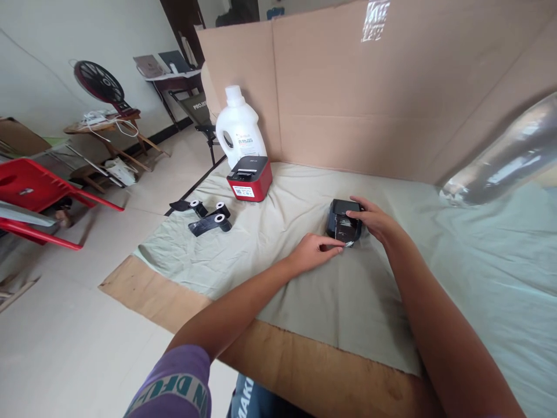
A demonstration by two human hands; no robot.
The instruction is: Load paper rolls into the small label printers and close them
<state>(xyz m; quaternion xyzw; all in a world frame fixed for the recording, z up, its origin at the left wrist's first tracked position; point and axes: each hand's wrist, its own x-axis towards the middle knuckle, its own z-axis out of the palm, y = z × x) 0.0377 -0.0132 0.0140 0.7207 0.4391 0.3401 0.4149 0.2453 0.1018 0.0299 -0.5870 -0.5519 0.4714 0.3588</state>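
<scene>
A small black label printer (pixel 343 220) sits on the pale green cloth (pixel 261 244) near the middle. My right hand (pixel 374 220) rests on its right side, fingers curled round its front edge. My left hand (pixel 311 252) lies on the cloth just left of it, fingers pinched on a thin shiny strip (pixel 348 244) at the printer's front. Whether that strip is tape or a label I cannot make out.
A red and black printer (pixel 249 178) stands at the cloth's far left, a white jug (pixel 238 125) behind it. Black ribbon rolls (pixel 209 217) lie left of it. A cardboard wall (pixel 369 98) backs the table. A clear bottle (pixel 500 162) looms at right.
</scene>
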